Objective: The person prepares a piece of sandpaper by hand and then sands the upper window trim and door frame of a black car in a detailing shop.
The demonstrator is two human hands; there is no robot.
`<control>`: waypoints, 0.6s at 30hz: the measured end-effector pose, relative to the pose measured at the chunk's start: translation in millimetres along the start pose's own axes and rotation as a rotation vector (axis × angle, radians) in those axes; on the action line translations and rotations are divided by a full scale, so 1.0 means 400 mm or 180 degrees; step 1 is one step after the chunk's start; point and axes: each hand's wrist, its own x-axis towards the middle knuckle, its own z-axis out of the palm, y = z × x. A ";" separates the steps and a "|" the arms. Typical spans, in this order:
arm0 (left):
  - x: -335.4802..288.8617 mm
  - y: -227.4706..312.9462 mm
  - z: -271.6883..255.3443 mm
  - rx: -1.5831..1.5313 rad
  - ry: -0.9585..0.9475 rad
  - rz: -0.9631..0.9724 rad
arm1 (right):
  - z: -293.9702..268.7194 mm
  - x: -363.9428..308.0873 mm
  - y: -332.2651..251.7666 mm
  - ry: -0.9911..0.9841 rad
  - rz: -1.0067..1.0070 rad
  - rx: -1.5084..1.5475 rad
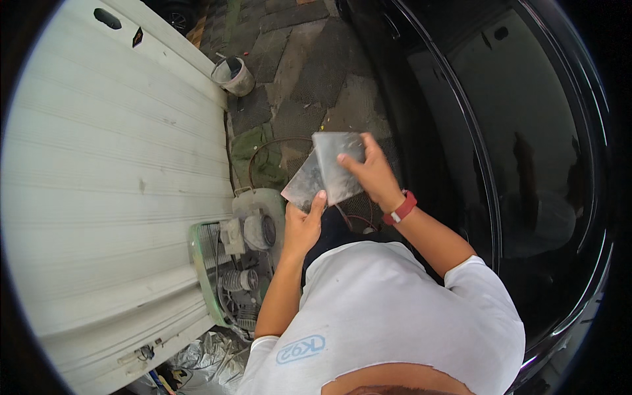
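In front of my waist I hold two flat, grey, rectangular plates with smudged surfaces. My left hand (303,228) grips the lower corner of the left plate (305,182), its thumb lying on top. My right hand (377,172) pinches the right plate (334,172) by its right side, with the thumb across its face and fingers behind. The right plate overlaps the edge of the left one; whether they touch cannot be told. A red wristband (401,208) is on my right wrist.
A white ribbed panel (118,164) rises along the left. Beside it stand a dusty air compressor (247,263) and, farther off, a dirty bucket (238,81). A glossy black car (447,131) is close on my right. A hose (253,164) curves over the patchy ground.
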 end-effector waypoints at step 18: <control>0.952 0.018 -0.382 -0.2310 -0.0420 -0.0412 | 0.334 0.863 -0.043 -0.1887 0.0643 -0.0026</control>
